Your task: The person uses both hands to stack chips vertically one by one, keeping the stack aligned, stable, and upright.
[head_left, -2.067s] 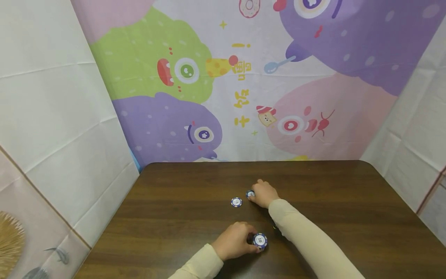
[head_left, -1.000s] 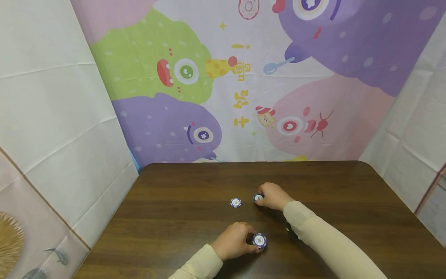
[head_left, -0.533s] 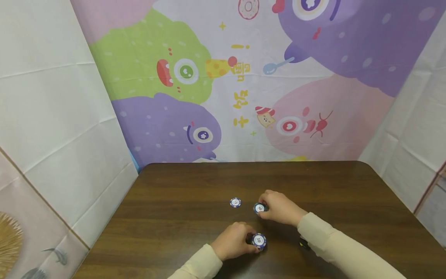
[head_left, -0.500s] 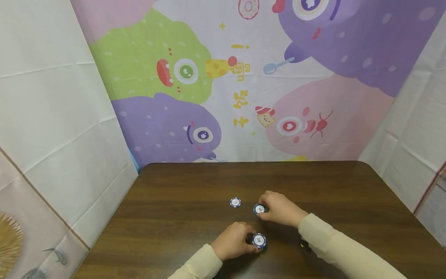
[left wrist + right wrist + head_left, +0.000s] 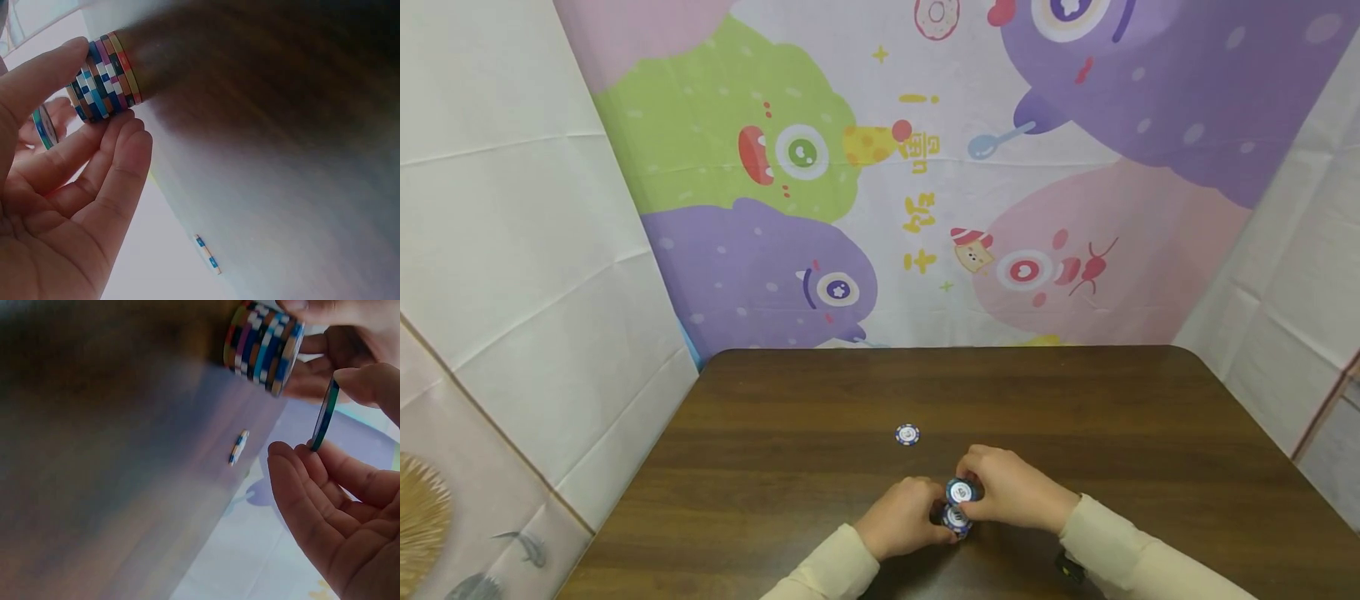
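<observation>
A stack of several poker chips [image 5: 103, 78] in mixed colours stands on the table, with a blue chip marked 10 on top. My left hand [image 5: 904, 518] grips the stack's side between thumb and fingers. Between thumb and fingertips my right hand [image 5: 1018, 490] pinches a single dark blue-green poker chip [image 5: 325, 415]. In the head view that chip overlaps the far part of the stack's top; the right wrist view shows it apart from the stack. Farther back, a lone blue-and-white poker chip [image 5: 907, 434] lies flat on the table.
The dark brown wooden table [image 5: 790, 417] has rounded far corners. A cartoon-printed cloth [image 5: 760, 275] hangs behind its far edge, and pale cloth walls flank it. A dark band [image 5: 1070, 568] shows at the right wrist.
My right hand has brought its chip from beside the lone chip toward me, up to the stack. My left hand has stayed on the stack, and the lone chip has not moved.
</observation>
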`<state>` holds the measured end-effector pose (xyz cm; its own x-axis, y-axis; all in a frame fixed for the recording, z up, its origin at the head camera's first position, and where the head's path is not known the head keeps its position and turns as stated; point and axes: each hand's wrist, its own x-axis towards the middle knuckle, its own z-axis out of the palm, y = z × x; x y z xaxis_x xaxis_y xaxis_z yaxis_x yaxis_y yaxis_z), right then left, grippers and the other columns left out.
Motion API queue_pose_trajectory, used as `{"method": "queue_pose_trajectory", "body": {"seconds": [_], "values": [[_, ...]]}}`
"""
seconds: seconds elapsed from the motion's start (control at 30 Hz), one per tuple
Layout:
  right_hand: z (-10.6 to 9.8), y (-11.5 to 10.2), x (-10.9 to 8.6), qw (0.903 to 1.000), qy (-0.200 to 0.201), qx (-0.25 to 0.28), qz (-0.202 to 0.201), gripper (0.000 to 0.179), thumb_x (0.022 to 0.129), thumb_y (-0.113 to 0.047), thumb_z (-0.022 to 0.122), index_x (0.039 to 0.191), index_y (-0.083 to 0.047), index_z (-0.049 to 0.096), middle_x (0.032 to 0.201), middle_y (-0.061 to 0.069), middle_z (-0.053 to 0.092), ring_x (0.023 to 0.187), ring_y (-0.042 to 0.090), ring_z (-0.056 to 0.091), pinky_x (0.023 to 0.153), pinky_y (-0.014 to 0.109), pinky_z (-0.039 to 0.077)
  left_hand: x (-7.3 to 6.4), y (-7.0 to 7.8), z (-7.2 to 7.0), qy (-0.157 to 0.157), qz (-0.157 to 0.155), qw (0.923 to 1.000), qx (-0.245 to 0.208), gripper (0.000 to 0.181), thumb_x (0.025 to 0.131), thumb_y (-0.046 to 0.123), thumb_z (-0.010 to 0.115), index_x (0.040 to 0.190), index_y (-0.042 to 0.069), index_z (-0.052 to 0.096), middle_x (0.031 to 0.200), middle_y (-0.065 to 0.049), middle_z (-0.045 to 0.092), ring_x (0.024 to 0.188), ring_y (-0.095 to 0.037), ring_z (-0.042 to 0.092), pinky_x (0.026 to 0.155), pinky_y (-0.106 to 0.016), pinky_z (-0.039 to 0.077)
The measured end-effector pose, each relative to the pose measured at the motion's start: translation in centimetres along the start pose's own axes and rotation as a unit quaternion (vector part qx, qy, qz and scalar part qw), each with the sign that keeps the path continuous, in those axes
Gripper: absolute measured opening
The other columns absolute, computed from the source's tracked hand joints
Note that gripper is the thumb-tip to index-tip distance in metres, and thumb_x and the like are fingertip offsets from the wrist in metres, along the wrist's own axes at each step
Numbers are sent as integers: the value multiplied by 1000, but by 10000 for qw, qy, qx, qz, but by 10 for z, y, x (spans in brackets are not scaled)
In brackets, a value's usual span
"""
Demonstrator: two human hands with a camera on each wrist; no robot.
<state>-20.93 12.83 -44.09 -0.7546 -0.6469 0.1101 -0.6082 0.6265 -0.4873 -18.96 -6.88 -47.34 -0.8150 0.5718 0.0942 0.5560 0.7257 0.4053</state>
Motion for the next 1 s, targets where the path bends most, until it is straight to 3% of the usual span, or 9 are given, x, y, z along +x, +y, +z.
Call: {"method": "queue_pose_trajectory", "body": {"seconds": [0.23,0.73,1.0], "values": [[8,-3,-9,9999,40,80,-125,21,77,-19,78,92,-11,66,88,-6,57,73,-2,50,63,16,46,0,0,1,0,-47,10000,-7,25,70,26,86,78,15,65,72,11,57,64,2,43,57,-15,38],[20,-6,-16,9996,91,154,-221,23,75,-16,78,94,-8,67,89,-6,57,73,-3,49,63,15,46,0,0,0,-77,-27,10000,-13,30,71,26,86,94,13,72,83,10,66,72,3,50,65,-15,44],[21,-6,-15,9996,142,134,-201,22,75,-15,78,94,-8,68,89,-5,58,73,-1,50,63,15,46,0,0,-1,-28,59,10000,51,28,71,26,85,93,15,72,83,10,67,74,2,53,67,-15,44]]}}
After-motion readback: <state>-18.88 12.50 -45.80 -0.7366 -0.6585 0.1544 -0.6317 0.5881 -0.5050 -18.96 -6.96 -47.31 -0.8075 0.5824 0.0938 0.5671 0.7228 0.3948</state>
